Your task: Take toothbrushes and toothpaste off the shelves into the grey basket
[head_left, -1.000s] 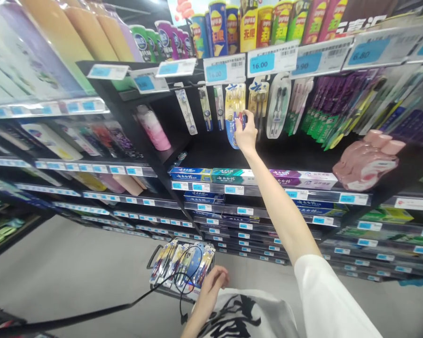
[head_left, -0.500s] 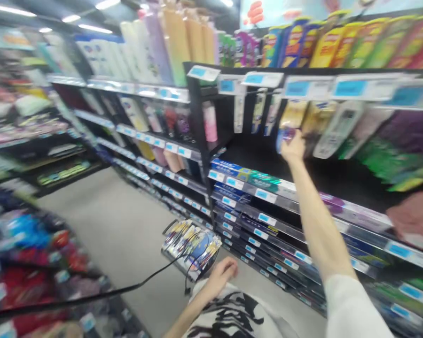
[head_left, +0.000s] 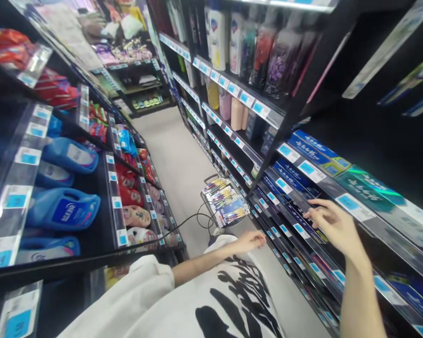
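Right hand [head_left: 336, 227] has dropped near blue boxes [head_left: 313, 151].

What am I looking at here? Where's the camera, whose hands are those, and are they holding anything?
There is no machine at work here: these are a person's own bare hands. The camera is worn on their head, looking forward and down along a shop aisle.

The left hand is loosely curled in front of the white shirt. The right hand has loosely bent fingers beside the shelving; I can't tell whether it touches it. Neither shows anything held.

Near the right hand, blue boxes and a green box lie on a shelf. Low in the aisle are packaged toothbrushes; blue jugs fill shelves opposite.
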{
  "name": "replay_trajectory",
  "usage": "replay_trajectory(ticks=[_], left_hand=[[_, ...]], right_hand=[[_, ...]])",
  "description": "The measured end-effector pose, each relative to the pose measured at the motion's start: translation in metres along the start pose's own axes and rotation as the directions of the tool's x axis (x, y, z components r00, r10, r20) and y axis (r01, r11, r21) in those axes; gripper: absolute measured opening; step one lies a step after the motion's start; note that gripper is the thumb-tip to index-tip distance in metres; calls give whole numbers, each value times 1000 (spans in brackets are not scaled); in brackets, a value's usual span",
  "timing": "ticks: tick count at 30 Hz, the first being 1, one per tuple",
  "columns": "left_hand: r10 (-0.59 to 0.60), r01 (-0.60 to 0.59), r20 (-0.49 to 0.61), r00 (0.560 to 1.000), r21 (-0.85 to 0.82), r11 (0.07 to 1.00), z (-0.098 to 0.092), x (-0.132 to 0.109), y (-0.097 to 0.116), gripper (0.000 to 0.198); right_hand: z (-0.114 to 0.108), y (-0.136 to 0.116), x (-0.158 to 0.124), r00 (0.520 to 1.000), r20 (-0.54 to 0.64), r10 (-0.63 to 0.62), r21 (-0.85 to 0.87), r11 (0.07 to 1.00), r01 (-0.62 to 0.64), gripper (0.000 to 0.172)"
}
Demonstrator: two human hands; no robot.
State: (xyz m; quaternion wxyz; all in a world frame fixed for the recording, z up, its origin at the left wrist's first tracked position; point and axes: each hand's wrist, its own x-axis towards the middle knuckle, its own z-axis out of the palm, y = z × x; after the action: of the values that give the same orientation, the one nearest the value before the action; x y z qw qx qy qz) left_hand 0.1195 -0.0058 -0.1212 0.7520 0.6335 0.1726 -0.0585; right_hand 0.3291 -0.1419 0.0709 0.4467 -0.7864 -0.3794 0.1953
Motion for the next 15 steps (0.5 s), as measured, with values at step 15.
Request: replay_trajectory(ticks=[15], left_hand=[[-501,413,-503,704,-285,865,-188,71,-137,26]], right_hand=[[279,166,-91,472,156,867,759,201,-620,26]])
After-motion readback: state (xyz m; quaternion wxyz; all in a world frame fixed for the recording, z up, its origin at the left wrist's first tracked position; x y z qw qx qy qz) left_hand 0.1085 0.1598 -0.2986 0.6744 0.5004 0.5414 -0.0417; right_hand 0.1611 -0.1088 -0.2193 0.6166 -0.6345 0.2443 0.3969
